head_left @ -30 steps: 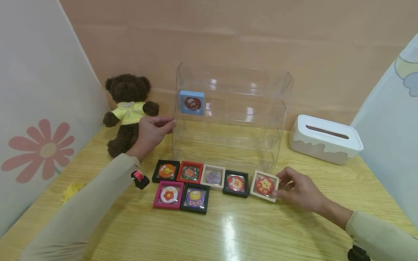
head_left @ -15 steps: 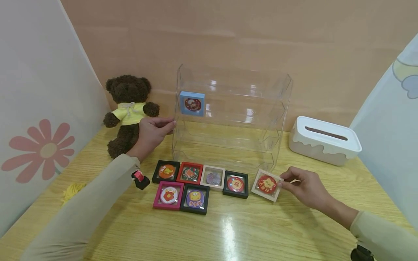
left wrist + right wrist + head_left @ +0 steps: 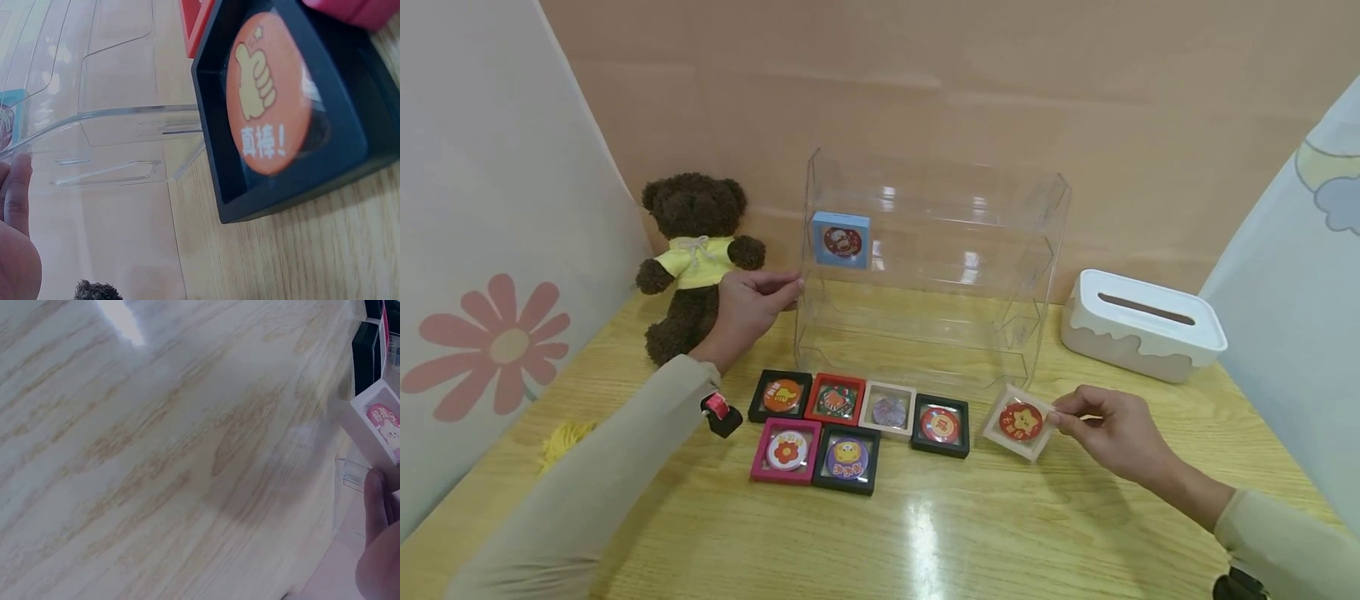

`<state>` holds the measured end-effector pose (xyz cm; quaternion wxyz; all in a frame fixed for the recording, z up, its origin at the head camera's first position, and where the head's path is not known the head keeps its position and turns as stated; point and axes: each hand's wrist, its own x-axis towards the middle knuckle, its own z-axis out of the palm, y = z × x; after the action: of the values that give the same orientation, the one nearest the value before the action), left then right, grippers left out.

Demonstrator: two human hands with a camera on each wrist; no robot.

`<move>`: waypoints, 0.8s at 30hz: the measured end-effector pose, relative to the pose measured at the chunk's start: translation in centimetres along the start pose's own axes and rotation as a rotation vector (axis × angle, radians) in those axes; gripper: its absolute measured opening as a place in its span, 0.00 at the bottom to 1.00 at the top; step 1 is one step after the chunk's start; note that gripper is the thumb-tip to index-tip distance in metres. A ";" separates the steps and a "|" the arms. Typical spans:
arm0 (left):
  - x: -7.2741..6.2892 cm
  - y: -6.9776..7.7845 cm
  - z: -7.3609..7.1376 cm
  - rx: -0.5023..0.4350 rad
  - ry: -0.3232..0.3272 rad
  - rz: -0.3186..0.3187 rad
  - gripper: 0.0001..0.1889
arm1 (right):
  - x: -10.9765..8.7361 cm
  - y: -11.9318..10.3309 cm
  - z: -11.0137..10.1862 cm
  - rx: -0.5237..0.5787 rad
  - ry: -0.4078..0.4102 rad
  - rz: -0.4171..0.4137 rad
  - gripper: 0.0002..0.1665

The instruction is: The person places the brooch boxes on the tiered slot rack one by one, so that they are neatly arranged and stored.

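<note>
With thumb and fingers my right hand [image 3: 1116, 432] pinches the right corner of a cream square frame [image 3: 1019, 422] holding a red badge with a yellow star. The frame is turned diagonally, close over the table; the right wrist view shows only part of it, with its badge [image 3: 382, 422]. My left hand [image 3: 747, 315] pinches the left side edge of a clear acrylic display rack [image 3: 928, 265]. A light-blue frame [image 3: 842, 240] stands on the rack's upper left. In front of the rack lie several framed badges, among them a black frame with an orange thumbs-up badge [image 3: 265, 94].
A brown teddy bear [image 3: 694, 217] in a yellow top leans at the back left, right behind my left hand. A white tissue box [image 3: 1138, 321] stands at the back right. Yellow yarn [image 3: 567, 442] lies by my left sleeve.
The cream frame and my right hand have shifted slightly right, and the frame has turned further diagonal. My left hand stays on the rack's edge.
</note>
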<state>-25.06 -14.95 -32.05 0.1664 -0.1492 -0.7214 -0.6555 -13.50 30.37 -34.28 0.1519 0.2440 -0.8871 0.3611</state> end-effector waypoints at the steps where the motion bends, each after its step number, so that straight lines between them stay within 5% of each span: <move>1: 0.0 0.0 0.0 0.000 -0.001 0.000 0.12 | 0.1 -0.1 -0.1 0.003 0.007 0.006 0.08; 13: -0.1 0.2 0.1 0.002 0.019 -0.006 0.13 | 1.1 -1.0 -0.9 0.044 0.177 0.019 0.14; 24: -0.1 0.2 0.1 0.000 0.010 -0.015 0.13 | 2.4 -1.4 -1.7 -0.014 0.171 -0.022 0.13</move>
<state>-24.85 -14.83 -31.95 0.1651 -0.1406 -0.7216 -0.6575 -14.54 29.92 -31.28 0.2328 0.2207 -0.8707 0.3728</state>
